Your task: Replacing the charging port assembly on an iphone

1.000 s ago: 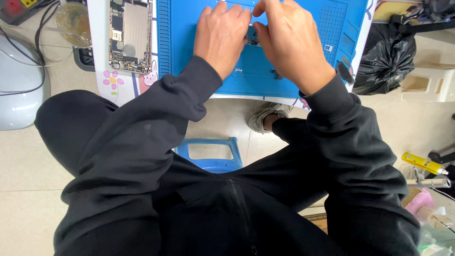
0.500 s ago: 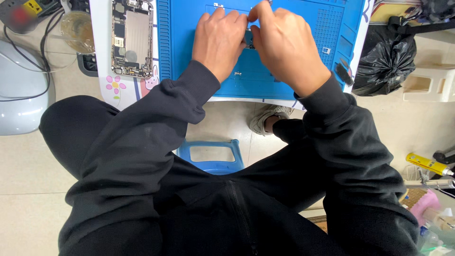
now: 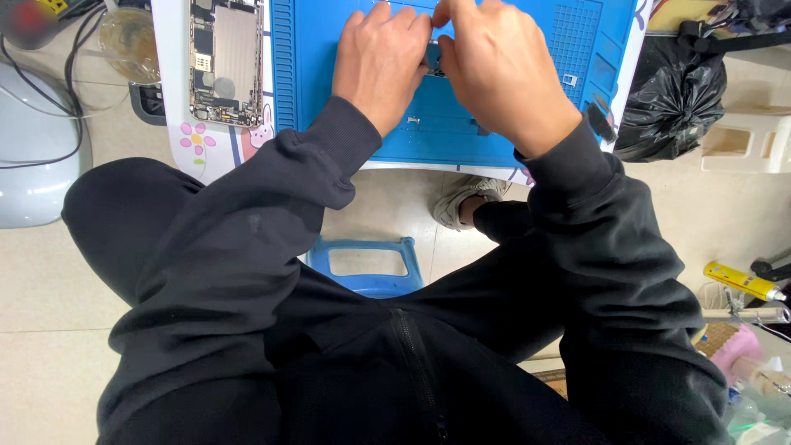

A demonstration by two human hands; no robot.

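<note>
My left hand and my right hand meet over a blue work mat on a small white table. Together they pinch a small dark electronic part; only a sliver of it shows between the fingers. An opened phone body with bare circuitry lies on the table to the left of the mat, well apart from my left hand. A tiny metal piece rests on the mat just under my wrists. Another small piece lies on the mat to the right.
A black plastic bag sits on the floor at the right, beside a white step. Below me is a blue stool. A grey rounded appliance with cables stands at the left. A yellow tube lies at the right.
The view has tilted so the hands and mat sit higher in the picture. Both hands stay pressed together on the small part, fingers shifting only slightly.
</note>
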